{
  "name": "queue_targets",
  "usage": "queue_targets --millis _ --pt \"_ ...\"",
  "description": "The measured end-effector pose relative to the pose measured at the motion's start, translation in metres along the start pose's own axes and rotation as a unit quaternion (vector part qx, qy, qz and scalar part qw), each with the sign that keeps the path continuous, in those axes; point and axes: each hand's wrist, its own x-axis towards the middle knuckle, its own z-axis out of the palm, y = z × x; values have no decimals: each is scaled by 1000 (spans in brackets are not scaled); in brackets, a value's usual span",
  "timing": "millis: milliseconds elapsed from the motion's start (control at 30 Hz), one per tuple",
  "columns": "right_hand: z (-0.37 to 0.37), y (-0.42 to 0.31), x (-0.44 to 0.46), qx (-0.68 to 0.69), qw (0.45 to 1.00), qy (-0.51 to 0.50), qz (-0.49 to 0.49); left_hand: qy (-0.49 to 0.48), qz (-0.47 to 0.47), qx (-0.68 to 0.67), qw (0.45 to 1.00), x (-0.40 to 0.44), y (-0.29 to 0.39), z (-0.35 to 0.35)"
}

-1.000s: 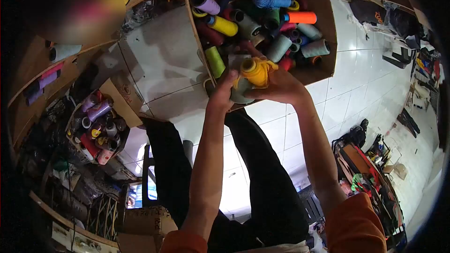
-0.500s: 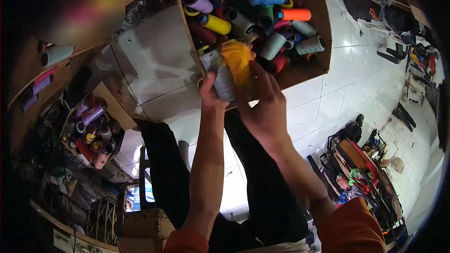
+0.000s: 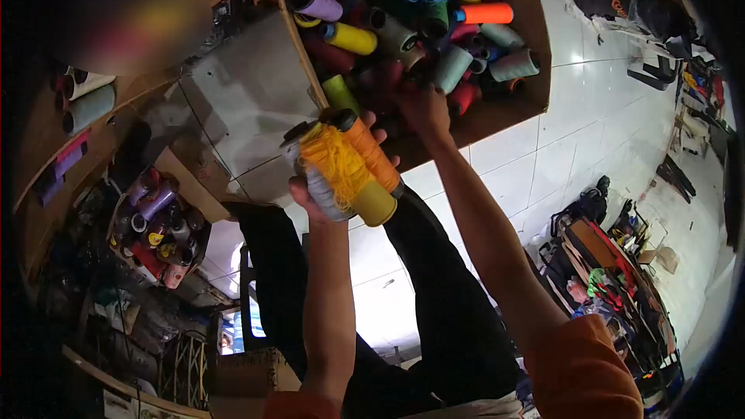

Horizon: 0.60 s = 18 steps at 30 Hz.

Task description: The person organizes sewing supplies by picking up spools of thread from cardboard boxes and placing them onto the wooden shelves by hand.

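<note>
My left hand (image 3: 310,202) is wrapped round three thread spools in front of the box. They are a grey spool (image 3: 324,190), a yellow spool (image 3: 337,163) with loose, tangled thread, and an orange spool (image 3: 369,149). Inside the cardboard box (image 3: 497,118), my right hand (image 3: 429,112) reaches down among the spools, its fingertips hidden in shadow beside a dark red spool (image 3: 388,77). Close to that hand lie a pale grey-green spool (image 3: 452,70) and a red one (image 3: 464,97). A lime-green spool (image 3: 340,93) leans at the box's near left side.
A smaller box (image 3: 194,178) of spools stands at left, below a wooden shelf (image 3: 147,81) bearing more spools. Bags and cloth (image 3: 605,279) are piled at right on the white tiled floor (image 3: 497,163). My legs are under my arms.
My left hand has drawn back from the box, and an orange spool now shows beside the yellow and grey ones. My right hand has left the yellow spool and moved into the box.
</note>
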Motion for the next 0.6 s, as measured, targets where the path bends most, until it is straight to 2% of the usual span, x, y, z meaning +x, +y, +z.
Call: queue_targets --millis 67,167,200,267,367,467,600 --pt "25 2 2 -24 999 45 -19 17 13 13 1000 -9 8 1" --pt "46 20 15 27 991 14 -128 -12 37 24 999 -13 17 5" --pt "43 17 10 6 992 15 -123 14 37 32 999 -15 21 7" --pt "36 5 -6 -35 993 14 -114 7 43 34 998 -13 25 10" --pt "9 -18 -3 20 993 -116 -3 2 53 49 997 -15 34 13" --pt "11 -10 7 146 986 -4 -81 7 59 59 996 -17 44 16" --pt "38 -7 4 14 990 -15 -139 12 67 64 996 -18 58 16"
